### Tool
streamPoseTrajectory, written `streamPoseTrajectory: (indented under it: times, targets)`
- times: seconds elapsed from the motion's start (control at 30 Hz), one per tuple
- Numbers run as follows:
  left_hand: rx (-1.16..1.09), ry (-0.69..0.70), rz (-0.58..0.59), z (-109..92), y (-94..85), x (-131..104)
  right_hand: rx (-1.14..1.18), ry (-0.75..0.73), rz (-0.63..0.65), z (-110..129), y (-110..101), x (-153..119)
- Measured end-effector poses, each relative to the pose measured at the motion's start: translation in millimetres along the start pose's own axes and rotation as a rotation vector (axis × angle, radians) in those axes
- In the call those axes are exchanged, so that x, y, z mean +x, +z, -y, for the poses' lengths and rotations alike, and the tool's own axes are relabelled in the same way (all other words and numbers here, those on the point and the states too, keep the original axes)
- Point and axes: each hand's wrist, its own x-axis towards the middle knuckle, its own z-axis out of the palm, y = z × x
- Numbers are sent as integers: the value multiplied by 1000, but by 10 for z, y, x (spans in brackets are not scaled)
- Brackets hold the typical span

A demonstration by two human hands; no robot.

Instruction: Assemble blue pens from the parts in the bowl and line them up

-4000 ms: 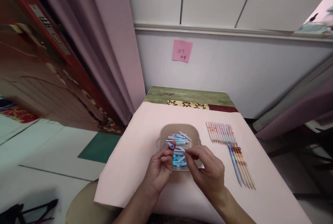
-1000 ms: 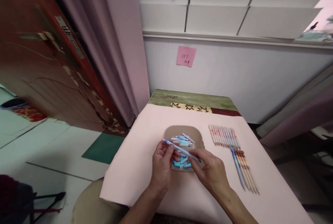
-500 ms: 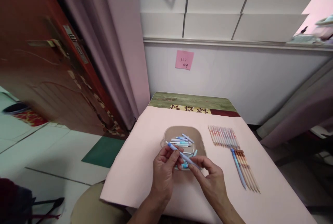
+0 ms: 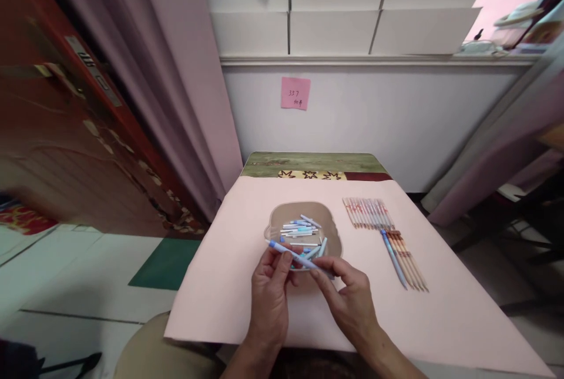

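Note:
Between both hands, over the near edge of a beige tray (image 4: 330, 223), is a light blue pen (image 4: 302, 260) with a darker blue band and a white end at the left. My left hand (image 4: 269, 291) pinches it near that banded end. The other end sits in the closed thumb and fingers of my right hand (image 4: 351, 297), which hide its tip. Inside the tray lie several loose pen parts (image 4: 303, 230), white, blue and turquoise; my hands cover some of them.
On the pink-covered table (image 4: 220, 285), a row of patterned pens (image 4: 368, 213) lies right of the tray. Nearer me are several brown-topped pens (image 4: 409, 264) beside a blue pen (image 4: 395, 262). A pink note (image 4: 295, 93) sticks to the wall behind.
The whole view has shifted, so the table and tray appear farther left and slightly higher. Both hands keep hold of the pen, which lies a little flatter.

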Motion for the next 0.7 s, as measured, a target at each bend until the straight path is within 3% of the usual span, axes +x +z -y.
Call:
streamPoseTrajectory:
  times: [0.2,0.57,0.7]
  targets:
    - [-60,-91,38,7,-19,-83,36,71,100,36,17,-15]
    - [-149,-27,-39,-45,-97,-111,220,63,109,113,67,-113]
    - [-116,-20,-19,-10,-140,-121,253,133,171,61,93,-129]
